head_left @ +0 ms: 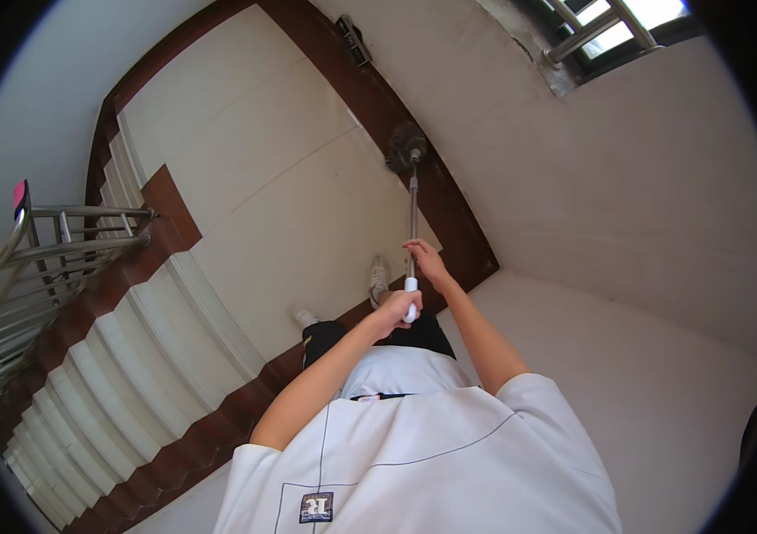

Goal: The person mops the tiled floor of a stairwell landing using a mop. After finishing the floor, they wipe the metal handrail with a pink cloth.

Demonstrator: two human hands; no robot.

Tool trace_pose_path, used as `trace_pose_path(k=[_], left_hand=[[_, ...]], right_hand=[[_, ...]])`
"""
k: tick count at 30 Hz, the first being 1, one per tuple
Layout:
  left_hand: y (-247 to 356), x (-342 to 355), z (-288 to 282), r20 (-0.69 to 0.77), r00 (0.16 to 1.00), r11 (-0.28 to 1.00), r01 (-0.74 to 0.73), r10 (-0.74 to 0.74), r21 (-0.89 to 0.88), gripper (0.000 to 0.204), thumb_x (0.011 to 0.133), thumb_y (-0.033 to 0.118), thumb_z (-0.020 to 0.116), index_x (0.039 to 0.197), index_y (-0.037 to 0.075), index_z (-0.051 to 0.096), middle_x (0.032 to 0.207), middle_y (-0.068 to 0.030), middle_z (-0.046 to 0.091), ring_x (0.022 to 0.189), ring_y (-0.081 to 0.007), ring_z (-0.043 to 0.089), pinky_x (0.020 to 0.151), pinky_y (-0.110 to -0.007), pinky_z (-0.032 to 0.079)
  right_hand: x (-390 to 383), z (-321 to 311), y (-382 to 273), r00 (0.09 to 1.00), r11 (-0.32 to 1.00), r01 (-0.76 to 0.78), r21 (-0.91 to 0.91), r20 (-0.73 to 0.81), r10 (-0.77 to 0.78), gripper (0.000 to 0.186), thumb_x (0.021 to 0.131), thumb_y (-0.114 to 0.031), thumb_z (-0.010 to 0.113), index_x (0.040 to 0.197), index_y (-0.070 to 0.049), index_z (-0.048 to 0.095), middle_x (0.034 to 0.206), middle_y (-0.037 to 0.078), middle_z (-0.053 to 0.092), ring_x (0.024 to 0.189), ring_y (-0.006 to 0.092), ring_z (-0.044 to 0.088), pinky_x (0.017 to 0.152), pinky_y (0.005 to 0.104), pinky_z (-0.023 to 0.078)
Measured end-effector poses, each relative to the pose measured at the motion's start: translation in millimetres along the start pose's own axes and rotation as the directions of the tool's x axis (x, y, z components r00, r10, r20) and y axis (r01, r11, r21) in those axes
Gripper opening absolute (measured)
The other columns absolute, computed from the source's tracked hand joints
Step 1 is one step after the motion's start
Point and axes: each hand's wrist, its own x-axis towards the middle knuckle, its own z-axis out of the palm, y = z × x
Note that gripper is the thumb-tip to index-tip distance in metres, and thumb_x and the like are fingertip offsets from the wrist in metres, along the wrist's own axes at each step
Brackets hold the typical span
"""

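My left hand is closed round the white grip of a long-handled duster. Higher on the metal pole, my right hand holds it with curled fingers. The pole reaches away from me to a fluffy grey duster head, which lies against the dark brown baseboard border at the foot of the white wall.
I stand on a cream tiled landing. Stairs with brown edging descend at the left beside a steel railing. A white wall with a barred window is at the right. A small dark object sits along the border.
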Motion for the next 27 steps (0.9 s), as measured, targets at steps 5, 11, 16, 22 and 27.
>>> trace_pose_path(k=[5, 11, 16, 22, 27], left_hand=[[-27, -17, -12, -0.040, 0.999, 0.996, -0.036, 0.033, -0.082, 0.014, 0.072, 0.024, 0.047, 0.067, 0.011, 0.044, 0.055, 0.0006, 0.044, 0.049, -0.0094, 0.042, 0.047, -0.024, 0.036], [-83, -117, -91, 0.094, 0.989, 0.855, -0.050, 0.114, -0.517, 0.010, 0.071, 0.017, 0.045, 0.069, 0.012, 0.036, 0.046, 0.0030, 0.032, 0.039, -0.0073, 0.029, 0.039, -0.022, 0.027], [-153, -226, -142, 0.024, 0.965, 0.517, -0.119, 0.261, -0.848, 0.008, 0.066, 0.012, 0.043, 0.066, 0.007, 0.037, 0.042, 0.0023, 0.029, 0.039, -0.0087, 0.026, 0.043, -0.022, 0.027], [-259, -346, -161, -0.257, 0.892, 0.325, -0.385, 0.373, -0.864, 0.009, 0.069, 0.015, 0.042, 0.066, 0.009, 0.037, 0.044, 0.0032, 0.031, 0.039, -0.0085, 0.030, 0.044, -0.022, 0.028], [-278, -348, -161, -0.481, 0.798, 0.106, -0.548, 0.363, -0.830, 0.010, 0.072, 0.017, 0.047, 0.071, 0.009, 0.041, 0.055, 0.0007, 0.041, 0.053, -0.0125, 0.044, 0.053, -0.024, 0.038]], right_hand=[[3, 25, 29, 0.998, 0.997, 0.070, -0.023, -0.002, -0.070, 0.015, 0.082, -0.017, 0.045, 0.092, -0.007, 0.051, 0.072, 0.005, 0.050, 0.066, 0.0120, 0.051, 0.055, 0.0250, 0.045], [-27, 124, 36, 0.993, 0.943, 0.054, -0.328, 0.120, -0.015, 0.021, 0.080, -0.024, 0.047, 0.084, -0.005, 0.057, 0.066, 0.002, 0.049, 0.059, 0.0115, 0.049, 0.051, 0.0253, 0.042], [-57, 239, 85, 0.941, 0.809, 0.186, -0.557, 0.337, 0.015, 0.029, 0.081, -0.029, 0.039, 0.090, -0.005, 0.052, 0.063, 0.005, 0.048, 0.053, 0.0162, 0.049, 0.050, 0.0290, 0.042], [-143, 385, 91, 0.510, 0.531, 0.613, -0.584, 0.807, 0.298, 0.031, 0.085, -0.032, 0.031, 0.094, -0.005, 0.044, 0.077, 0.011, 0.054, 0.061, 0.0210, 0.058, 0.064, 0.0308, 0.046], [-169, 461, 95, 0.469, 0.577, 0.560, -0.595, 0.801, 0.371, 0.027, 0.085, -0.027, 0.031, 0.087, -0.005, 0.047, 0.075, 0.012, 0.053, 0.065, 0.0237, 0.057, 0.063, 0.0332, 0.045]])
